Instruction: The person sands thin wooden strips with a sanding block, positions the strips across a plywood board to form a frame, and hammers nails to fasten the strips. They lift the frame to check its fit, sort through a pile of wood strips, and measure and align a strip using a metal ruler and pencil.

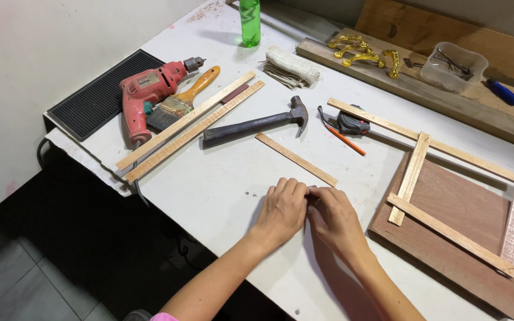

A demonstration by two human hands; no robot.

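At the near edge of the counter [221,190], my left hand [282,211] and right hand [331,217] rest palms down, fingertips pressed together over something too small to identify. A short wood strip [295,159] lies just beyond, the hammer [254,126] farther off.

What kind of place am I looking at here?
Probably a home woodworking bench: a white table carries a red electric drill, a claw hammer and thin wooden strips laid as a frame on a board.
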